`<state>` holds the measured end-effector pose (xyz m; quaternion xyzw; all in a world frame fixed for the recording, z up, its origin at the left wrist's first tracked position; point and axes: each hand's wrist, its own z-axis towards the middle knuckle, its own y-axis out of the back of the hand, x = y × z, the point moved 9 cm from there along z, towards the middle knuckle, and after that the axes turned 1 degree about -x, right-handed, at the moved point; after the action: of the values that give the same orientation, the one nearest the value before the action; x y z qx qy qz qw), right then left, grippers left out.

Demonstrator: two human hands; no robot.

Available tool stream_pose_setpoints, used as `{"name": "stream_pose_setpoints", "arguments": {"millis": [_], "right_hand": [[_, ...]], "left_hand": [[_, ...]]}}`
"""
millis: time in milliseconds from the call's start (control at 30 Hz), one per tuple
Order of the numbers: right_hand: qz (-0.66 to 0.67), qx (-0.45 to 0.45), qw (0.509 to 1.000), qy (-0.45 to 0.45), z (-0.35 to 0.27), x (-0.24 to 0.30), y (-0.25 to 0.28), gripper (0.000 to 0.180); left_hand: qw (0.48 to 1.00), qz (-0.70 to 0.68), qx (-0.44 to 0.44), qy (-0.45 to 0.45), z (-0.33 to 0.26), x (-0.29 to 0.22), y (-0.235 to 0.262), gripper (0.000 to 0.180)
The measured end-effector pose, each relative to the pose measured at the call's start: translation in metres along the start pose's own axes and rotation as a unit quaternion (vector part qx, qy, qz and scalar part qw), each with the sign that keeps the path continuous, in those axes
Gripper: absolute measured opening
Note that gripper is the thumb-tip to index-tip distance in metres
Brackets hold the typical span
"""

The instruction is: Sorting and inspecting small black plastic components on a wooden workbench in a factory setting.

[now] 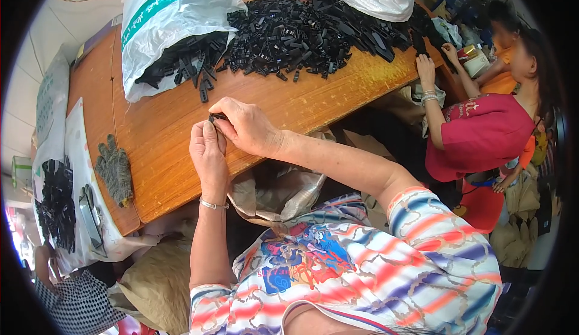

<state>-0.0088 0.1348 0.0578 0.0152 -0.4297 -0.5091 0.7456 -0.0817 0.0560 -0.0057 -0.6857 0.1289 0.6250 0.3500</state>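
A small black plastic part (216, 118) sits pinched between the left hand (207, 149) and the right hand (246, 127), above the edge of the smooth wooden table (163, 130). Behind lies a heap of similar angular black pieces (301, 30), spilling from a glossy white bag (169, 18) with a green stripe. A knitted grey glove (114, 169) rests to the left.

The heap of small black plastic parts (307, 30) lies on an orange-brown wooden surface (175, 136). The woven sack (166, 15) is white with a green band. A grey knitted glove (114, 169). A co-worker's top (482, 133) is magenta red.
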Motion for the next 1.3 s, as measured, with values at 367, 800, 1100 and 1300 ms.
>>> {"name": "stream_pose_setpoints", "arguments": {"millis": [367, 800, 1100, 1300], "right_hand": [[-0.044, 0.112, 0.993, 0.011, -0.003, -0.004, -0.016, 0.018], [-0.049, 0.119, 0.989, -0.078, -0.010, -0.023, -0.017, 0.016], [0.087, -0.033, 0.981, -0.171, 0.002, -0.041, 0.019, 0.017], [0.425, 0.084, 0.785, -0.442, -0.024, -0.074, -0.009, 0.016]], "left_hand": [[0.994, -0.060, -0.032, 0.089, -0.005, 0.017, 0.001, 0.021], [0.991, -0.071, -0.034, 0.105, -0.002, 0.025, -0.007, 0.022], [0.991, 0.023, 0.072, 0.111, 0.001, 0.005, -0.025, 0.022], [0.989, -0.040, 0.062, 0.127, -0.011, 0.012, -0.019, 0.026]]}}
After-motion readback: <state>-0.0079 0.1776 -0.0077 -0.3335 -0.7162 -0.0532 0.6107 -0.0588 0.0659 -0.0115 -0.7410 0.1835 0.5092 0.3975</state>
